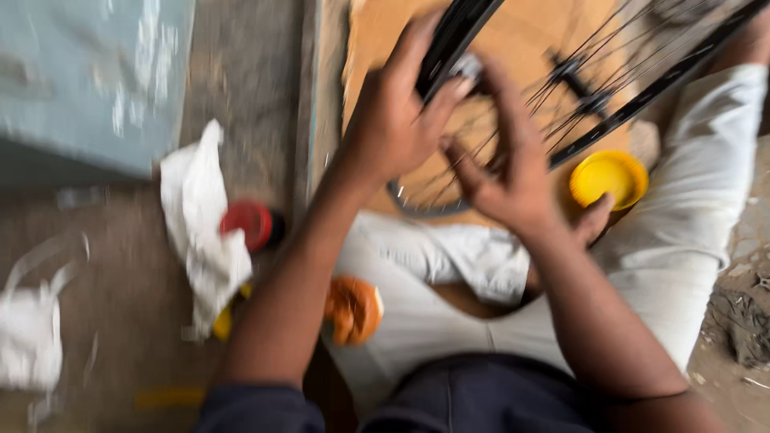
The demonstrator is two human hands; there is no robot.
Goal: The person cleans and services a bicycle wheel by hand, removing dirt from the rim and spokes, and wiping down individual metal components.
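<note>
A black spoked bicycle wheel [642,92] lies tilted across my lap and over a brown board [529,32]. My left hand [393,120] grips the black rim near its top, thumb and fingers wrapped round it. My right hand [513,172] is beside it, fingers curled in among the spokes; what it pinches is too blurred to tell. The hub [589,100] sits right of both hands. I sit cross-legged in pale trousers [682,232].
A yellow round lid [609,177] rests by my right knee. An orange object [353,309] lies by my left leg. A red-capped black container [253,224] and a white rag [200,232] lie on the ground at left, more white cloth [28,337] far left.
</note>
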